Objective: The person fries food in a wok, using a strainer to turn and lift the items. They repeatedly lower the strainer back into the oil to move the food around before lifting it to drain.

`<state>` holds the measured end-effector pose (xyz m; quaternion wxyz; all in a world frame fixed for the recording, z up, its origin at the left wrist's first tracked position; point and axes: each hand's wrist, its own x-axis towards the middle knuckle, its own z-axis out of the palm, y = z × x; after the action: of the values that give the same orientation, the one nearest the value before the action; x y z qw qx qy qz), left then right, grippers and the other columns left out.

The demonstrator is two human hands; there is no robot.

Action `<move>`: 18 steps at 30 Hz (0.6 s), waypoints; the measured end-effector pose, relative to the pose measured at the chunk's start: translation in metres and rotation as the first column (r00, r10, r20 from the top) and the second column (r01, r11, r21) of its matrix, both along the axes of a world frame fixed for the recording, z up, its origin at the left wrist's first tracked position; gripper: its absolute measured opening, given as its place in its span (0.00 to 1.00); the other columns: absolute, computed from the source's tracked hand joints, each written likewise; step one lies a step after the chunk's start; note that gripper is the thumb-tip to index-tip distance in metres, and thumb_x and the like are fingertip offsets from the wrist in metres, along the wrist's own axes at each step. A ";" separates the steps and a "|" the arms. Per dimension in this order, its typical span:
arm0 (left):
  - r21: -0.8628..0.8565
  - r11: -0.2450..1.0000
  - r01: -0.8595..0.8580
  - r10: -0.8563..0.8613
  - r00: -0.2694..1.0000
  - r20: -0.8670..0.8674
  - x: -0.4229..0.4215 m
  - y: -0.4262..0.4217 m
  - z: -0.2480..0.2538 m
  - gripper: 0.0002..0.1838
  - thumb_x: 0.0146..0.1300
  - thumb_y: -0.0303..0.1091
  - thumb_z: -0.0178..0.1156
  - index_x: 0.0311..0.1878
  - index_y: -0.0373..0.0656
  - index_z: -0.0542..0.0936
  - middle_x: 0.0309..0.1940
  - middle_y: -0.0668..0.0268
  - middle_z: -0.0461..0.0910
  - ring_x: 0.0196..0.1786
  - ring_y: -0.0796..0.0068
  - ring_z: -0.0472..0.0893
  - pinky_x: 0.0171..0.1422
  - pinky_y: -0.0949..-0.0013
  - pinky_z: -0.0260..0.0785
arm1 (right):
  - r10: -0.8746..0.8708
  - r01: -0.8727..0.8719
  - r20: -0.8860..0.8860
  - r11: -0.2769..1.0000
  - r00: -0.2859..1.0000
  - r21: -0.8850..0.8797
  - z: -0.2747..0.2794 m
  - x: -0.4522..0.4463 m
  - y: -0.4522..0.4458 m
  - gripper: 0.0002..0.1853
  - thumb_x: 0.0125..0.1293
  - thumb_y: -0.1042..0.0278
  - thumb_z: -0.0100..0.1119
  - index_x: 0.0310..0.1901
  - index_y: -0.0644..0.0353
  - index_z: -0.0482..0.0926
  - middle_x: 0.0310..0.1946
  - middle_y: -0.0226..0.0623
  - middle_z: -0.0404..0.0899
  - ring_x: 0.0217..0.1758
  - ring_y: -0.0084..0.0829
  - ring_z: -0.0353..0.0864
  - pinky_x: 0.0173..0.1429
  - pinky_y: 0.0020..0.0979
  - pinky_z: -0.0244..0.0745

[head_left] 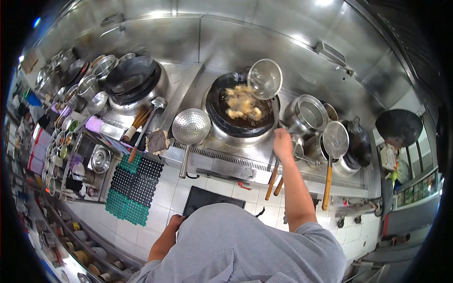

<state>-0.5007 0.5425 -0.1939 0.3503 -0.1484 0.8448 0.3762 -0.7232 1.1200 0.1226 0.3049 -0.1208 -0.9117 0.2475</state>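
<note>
Several golden pieces of food (241,101) bubble in dark oil inside a black wok (222,121) on the stove. My right hand (282,144) is wrapped round the handle of a round mesh strainer (265,79), whose head is over the wok's back right part, beside the food. Low in front of the stove, beside my body, my left hand (176,221) has its fingers bent; what it holds, if anything, is hidden. A perforated metal skimmer (191,126) rests left of the wok, its handle over the stove's front edge.
Right of the wok are metal pots (312,113) and a wooden-handled strainer (335,140). At the left, a ladle (159,102), a brush (140,116) and a folded cloth (157,141) lie near stacked woks (131,78). Green and black mats (134,188) cover some floor.
</note>
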 end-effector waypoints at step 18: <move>0.086 0.877 0.473 -0.463 0.879 -0.111 -0.069 0.032 0.046 0.19 0.66 0.49 0.65 0.45 0.43 0.90 0.33 0.58 0.90 0.31 0.55 0.87 0.41 0.57 0.80 | -0.202 -0.049 -0.053 0.026 0.978 -0.998 0.012 0.131 0.081 0.12 0.80 0.62 0.54 0.54 0.61 0.76 0.19 0.21 0.66 0.15 0.16 0.59 0.16 0.23 0.55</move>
<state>-0.5698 0.5741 -0.1478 0.4013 0.0964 0.8479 0.3328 -0.5921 1.2013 0.1342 0.2283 -0.3248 -0.4416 0.8046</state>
